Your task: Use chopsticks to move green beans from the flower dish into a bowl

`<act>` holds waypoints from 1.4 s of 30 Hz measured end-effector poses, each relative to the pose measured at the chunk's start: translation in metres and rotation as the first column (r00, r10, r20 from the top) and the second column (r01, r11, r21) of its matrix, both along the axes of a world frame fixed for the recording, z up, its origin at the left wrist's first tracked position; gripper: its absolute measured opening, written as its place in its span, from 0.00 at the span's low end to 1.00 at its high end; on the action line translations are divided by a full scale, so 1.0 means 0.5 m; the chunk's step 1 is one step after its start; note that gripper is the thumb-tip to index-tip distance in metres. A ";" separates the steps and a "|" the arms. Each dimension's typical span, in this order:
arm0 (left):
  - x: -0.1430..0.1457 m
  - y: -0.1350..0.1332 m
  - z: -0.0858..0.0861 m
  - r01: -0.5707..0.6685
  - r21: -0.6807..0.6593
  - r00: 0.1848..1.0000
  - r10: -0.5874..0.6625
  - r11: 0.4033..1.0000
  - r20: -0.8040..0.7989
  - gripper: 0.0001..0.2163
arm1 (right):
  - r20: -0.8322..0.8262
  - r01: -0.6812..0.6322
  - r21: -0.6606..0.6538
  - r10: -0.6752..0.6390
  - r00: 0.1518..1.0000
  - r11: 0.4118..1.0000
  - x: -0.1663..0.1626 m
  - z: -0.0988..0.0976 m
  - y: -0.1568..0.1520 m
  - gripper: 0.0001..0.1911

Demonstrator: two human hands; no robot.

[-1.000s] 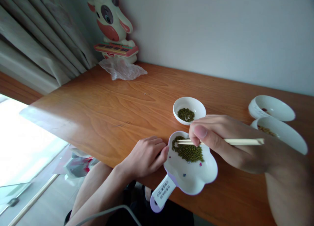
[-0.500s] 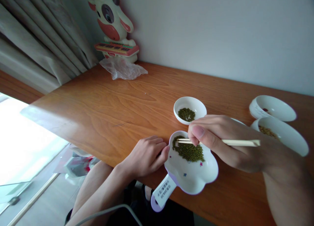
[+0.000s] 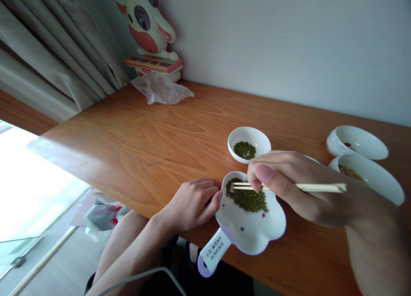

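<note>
A flower-shaped white dish with a purple rim and a handle [image 3: 257, 234] lies at the table's near edge, holding a heap of green mung beans [image 3: 248, 198]. My right hand [image 3: 295, 186] is closed round a pair of wooden chopsticks [image 3: 316, 187], whose tips rest at the left side of the heap. My left hand [image 3: 189, 204] lies curled on the table, its fingertips touching the dish's left rim. Behind the dish stands a small round white bowl [image 3: 248, 136] with some green beans in it.
Two more white bowls [image 3: 356, 142] [image 3: 374, 176] stand at the right, the nearer one holding brownish grains. A cow-shaped toy [image 3: 149, 34] and a crumpled clear plastic bag [image 3: 160, 90] sit at the far left corner by the curtain. The wall runs behind the wooden table [image 3: 135, 137].
The chopsticks' rear end drew in, then went back out to the right; the tips stay at the bean heap. My left hand has not moved.
</note>
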State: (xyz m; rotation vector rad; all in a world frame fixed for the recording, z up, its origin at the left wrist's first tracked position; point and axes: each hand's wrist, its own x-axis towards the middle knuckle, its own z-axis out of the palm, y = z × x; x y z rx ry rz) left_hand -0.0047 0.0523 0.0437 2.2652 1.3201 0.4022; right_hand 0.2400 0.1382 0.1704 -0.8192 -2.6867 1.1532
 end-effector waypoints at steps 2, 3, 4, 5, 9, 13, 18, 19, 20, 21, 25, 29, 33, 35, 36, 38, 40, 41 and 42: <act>0.001 0.001 0.000 -0.002 0.003 1.000 0.002 1.000 0.000 0.20 | -0.003 -0.001 0.003 0.001 1.000 1.000 -0.001 0.000 0.000 0.23; 0.002 0.001 0.000 -0.002 0.005 1.000 0.002 1.000 -0.001 0.20 | -0.005 -0.002 0.006 0.002 1.000 1.000 -0.002 -0.001 0.000 0.22; 0.002 0.002 -0.001 -0.003 0.006 1.000 0.003 1.000 -0.002 0.20 | -0.007 -0.005 0.009 0.005 1.000 1.000 -0.002 -0.001 0.000 0.22; 0.003 0.002 -0.001 -0.002 0.009 1.000 0.002 1.000 -0.005 0.20 | -0.011 -0.009 0.012 0.009 1.000 1.000 -0.003 -0.001 0.000 0.22; 0.003 0.002 -0.003 0.001 0.020 1.000 -0.001 1.000 -0.009 0.20 | 0.006 -0.005 -0.007 0.005 1.000 1.000 -0.001 -0.004 0.000 0.23; 0.002 0.000 -0.006 0.003 0.025 1.000 -0.003 1.000 -0.014 0.19 | 0.023 0.022 -0.042 -0.021 1.000 0.999 0.001 -0.008 0.000 0.24; 0.000 0.000 -0.006 0.016 0.030 0.999 -0.015 0.999 -0.047 0.20 | 0.010 0.035 -0.052 -0.034 0.999 0.998 0.000 -0.010 0.002 0.24; -0.001 0.000 -0.007 0.017 0.028 0.999 -0.016 0.999 -0.049 0.20 | 0.015 0.045 -0.048 -0.044 0.999 0.998 0.001 -0.010 0.003 0.24; -0.002 0.000 -0.008 0.017 0.023 0.999 -0.016 1.000 -0.049 0.20 | 0.016 0.055 -0.043 -0.055 0.998 0.998 0.003 -0.010 0.003 0.24; -0.005 0.000 -0.009 0.017 0.022 0.999 -0.016 1.000 -0.050 0.20 | 0.008 0.061 -0.035 -0.061 0.998 0.997 0.007 -0.011 0.003 0.25; -0.012 -0.001 -0.017 0.022 0.022 0.999 -0.021 1.000 -0.045 0.20 | -0.118 0.115 0.036 -0.110 0.987 0.993 0.037 -0.008 0.006 0.28; -0.009 0.000 -0.017 0.017 0.035 0.999 -0.015 0.999 -0.046 0.20 | -0.211 0.290 0.059 -0.272 0.939 0.955 0.084 0.003 0.015 0.30; -0.004 0.001 -0.015 0.019 0.044 0.999 -0.017 0.999 -0.041 0.20 | -0.171 0.425 0.131 -0.402 0.899 0.895 0.099 0.021 0.026 0.31; -0.003 0.001 -0.016 0.012 0.040 1.000 -0.011 0.999 -0.029 0.20 | -0.136 0.437 0.155 -0.418 0.898 0.886 0.093 0.028 0.028 0.31; -0.003 0.001 -0.016 0.007 0.036 1.000 -0.006 0.999 -0.024 0.20 | -0.133 0.435 0.155 -0.418 0.899 0.887 0.090 0.030 0.029 0.32; -0.004 0.000 -0.017 0.000 0.028 1.000 0.000 1.000 -0.018 0.20 | -0.130 0.432 0.141 -0.416 0.900 0.891 0.088 0.032 0.029 0.32; -0.005 -0.001 -0.016 -0.002 0.022 1.000 0.002 1.000 -0.013 0.20 | -0.121 0.424 0.127 -0.410 0.904 0.897 0.091 0.030 0.028 0.31; -0.005 -0.001 -0.016 -0.002 0.020 1.000 0.003 1.000 -0.011 0.20 | -0.119 0.417 0.113 -0.404 0.907 0.902 0.094 0.028 0.028 0.31; -0.004 -0.001 -0.015 -0.003 0.019 1.000 0.003 1.000 -0.009 0.20 | -0.123 0.402 0.095 -0.390 0.912 0.911 0.095 0.025 0.026 0.31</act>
